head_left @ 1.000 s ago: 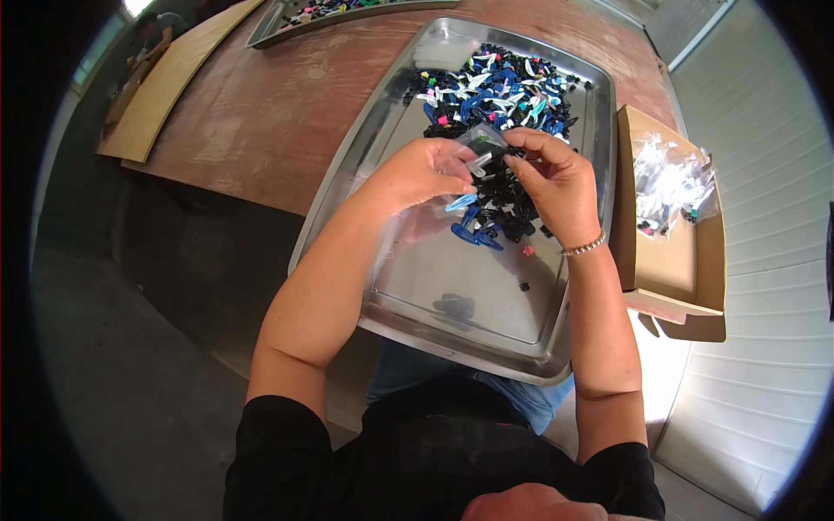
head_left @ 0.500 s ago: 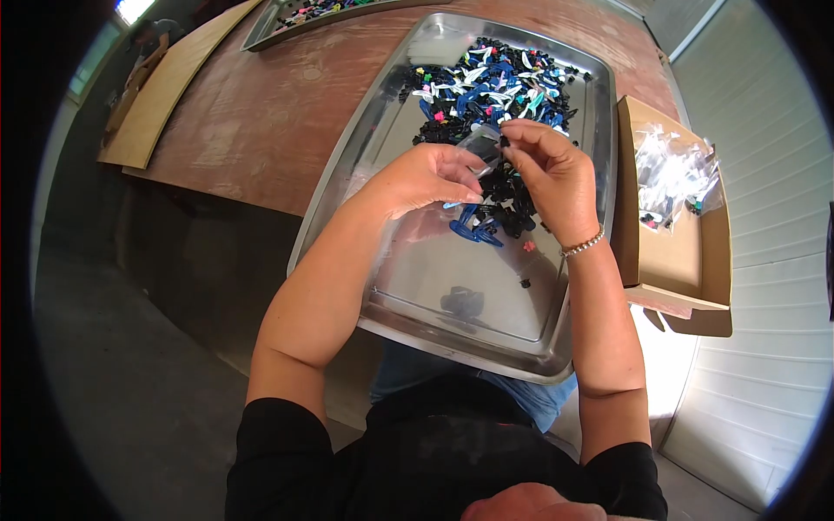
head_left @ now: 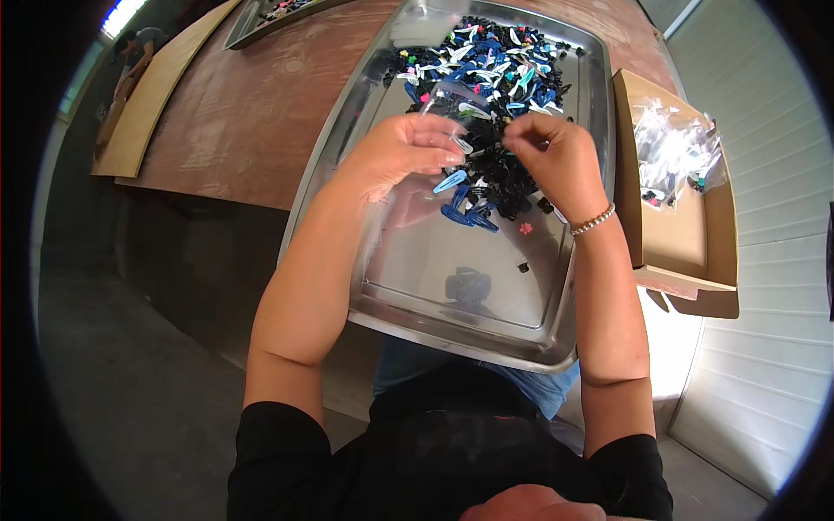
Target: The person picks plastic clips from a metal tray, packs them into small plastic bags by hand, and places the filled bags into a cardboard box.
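My left hand point(head_left: 408, 149) is closed on a clear plastic bag point(head_left: 446, 97), which stands up from the fingers over the tray. A small pale clip shows at those fingertips; whether it lies inside the bag I cannot tell. To the right, my right hand point(head_left: 556, 156) hovers at the edge of a heap of small black clips point(head_left: 495, 178), thumb and fingers pinched together. What they hold, if anything, is too small to make out. Below the left hand lie a light blue snap hair clip point(head_left: 450, 181) and several dark blue snap clips point(head_left: 469, 217).
The metal tray point(head_left: 408, 306) holds a larger pile of mixed hair clips point(head_left: 495, 65) at its far end. A pink flower piece point(head_left: 526, 228) lies nearer. At the right, a cardboard box point(head_left: 673, 247) contains filled clear bags point(head_left: 673, 152). Another tray point(head_left: 248, 28) and a person point(head_left: 139, 52) are far left.
My hands have moved apart: the right has left the bag's mouth, the left has shifted leftward with the bag. The light blue clip is now fully visible. The whole view has shifted slightly.
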The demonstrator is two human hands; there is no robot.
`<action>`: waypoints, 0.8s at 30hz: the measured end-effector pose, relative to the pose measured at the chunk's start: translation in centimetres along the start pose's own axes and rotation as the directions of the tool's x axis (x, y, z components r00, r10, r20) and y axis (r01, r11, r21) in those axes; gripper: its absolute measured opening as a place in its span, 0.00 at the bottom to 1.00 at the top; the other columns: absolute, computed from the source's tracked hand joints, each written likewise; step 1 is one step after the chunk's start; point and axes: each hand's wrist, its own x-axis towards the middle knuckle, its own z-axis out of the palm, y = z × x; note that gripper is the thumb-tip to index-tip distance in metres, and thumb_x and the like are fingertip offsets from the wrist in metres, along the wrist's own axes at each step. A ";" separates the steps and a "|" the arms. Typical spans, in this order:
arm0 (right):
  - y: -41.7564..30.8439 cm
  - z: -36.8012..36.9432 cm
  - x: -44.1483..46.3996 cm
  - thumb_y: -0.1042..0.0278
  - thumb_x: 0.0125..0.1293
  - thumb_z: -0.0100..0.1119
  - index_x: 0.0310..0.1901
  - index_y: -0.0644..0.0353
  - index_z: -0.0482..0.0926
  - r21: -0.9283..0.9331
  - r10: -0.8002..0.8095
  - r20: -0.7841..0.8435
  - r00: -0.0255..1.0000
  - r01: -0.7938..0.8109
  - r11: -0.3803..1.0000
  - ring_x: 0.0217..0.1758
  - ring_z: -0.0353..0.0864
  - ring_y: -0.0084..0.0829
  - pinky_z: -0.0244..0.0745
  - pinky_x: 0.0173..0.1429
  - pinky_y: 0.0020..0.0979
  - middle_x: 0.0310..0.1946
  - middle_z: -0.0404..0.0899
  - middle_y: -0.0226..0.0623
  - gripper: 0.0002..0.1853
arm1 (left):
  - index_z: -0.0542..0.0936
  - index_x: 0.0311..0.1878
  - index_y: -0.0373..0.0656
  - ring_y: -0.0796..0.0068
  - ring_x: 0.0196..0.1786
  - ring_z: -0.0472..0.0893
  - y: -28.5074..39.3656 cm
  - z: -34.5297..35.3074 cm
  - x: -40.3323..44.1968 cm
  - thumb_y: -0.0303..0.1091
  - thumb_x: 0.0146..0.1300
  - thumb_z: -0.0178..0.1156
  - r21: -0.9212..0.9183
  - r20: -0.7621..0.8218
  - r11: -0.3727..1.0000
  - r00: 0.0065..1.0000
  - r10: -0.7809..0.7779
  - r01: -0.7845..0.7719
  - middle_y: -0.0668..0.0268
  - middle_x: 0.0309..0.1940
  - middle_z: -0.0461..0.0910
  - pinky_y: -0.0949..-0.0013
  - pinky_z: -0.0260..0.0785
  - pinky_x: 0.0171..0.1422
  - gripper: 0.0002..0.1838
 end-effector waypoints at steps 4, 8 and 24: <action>0.6 -0.3 -1.6 0.75 0.50 0.65 0.42 0.60 0.82 -0.353 0.009 0.332 0.943 0.116 0.929 0.34 0.81 0.31 0.75 0.42 0.30 0.31 0.81 0.37 0.14 | 0.75 0.56 0.39 0.77 0.45 0.80 0.4 -0.2 -0.1 0.27 0.55 0.67 0.037 -0.042 0.999 0.999 0.023 -0.021 0.63 0.42 0.81 0.72 0.71 0.49 0.23; -0.1 0.9 -2.2 0.75 0.51 0.62 0.44 0.59 0.80 -0.582 0.031 0.390 0.920 0.221 0.782 0.39 0.81 0.41 0.75 0.44 0.38 0.34 0.80 0.41 0.15 | 0.76 0.53 0.39 0.80 0.40 0.80 0.2 0.1 -0.1 0.29 0.54 0.68 0.037 -0.060 0.999 0.998 0.034 -0.032 0.67 0.39 0.82 0.77 0.71 0.43 0.22; 1.2 0.2 -1.0 0.80 0.52 0.61 0.40 0.63 0.76 -0.243 -0.037 0.277 0.960 0.107 0.964 0.31 0.78 0.28 0.74 0.38 0.29 0.29 0.76 0.37 0.12 | 0.74 0.55 0.35 0.77 0.45 0.80 -0.2 0.2 0.1 0.24 0.55 0.66 0.076 -0.041 0.997 0.999 -0.006 0.009 0.64 0.40 0.81 0.74 0.72 0.49 0.23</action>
